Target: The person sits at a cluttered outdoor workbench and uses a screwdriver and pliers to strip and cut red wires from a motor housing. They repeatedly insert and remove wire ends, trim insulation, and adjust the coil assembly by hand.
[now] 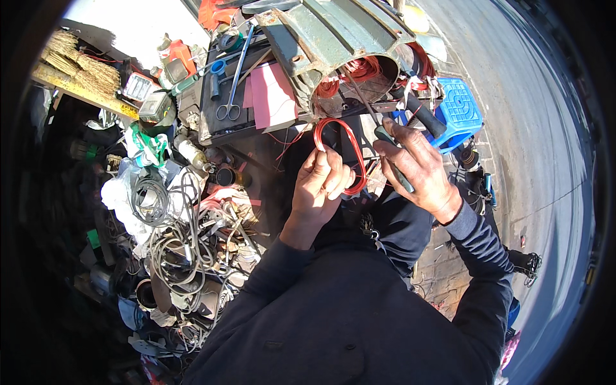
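Note:
My left hand (321, 176) pinches an oval coil of red wire (351, 138) between thumb and fingers, held upright in front of my lap. My right hand (420, 163) is closed round the dark handle of a tool (403, 178). A thin rod seems to run up from its far end toward the metal housing, so the exact kind of tool is unclear. Just beyond both hands lies a ribbed grey-green motor housing (340, 32) on its side. Bundles of red wire windings (359, 67) sit inside its open round end, and more hang at its right.
On the dark bench left of the housing are scissors (234, 96), pink sheets (269, 96) and a blue-ended tool (218, 70). A blue plastic stool (461, 106) stands at the right, by the paving. Tangled grey cables (173, 250) and scrap cover the ground at left.

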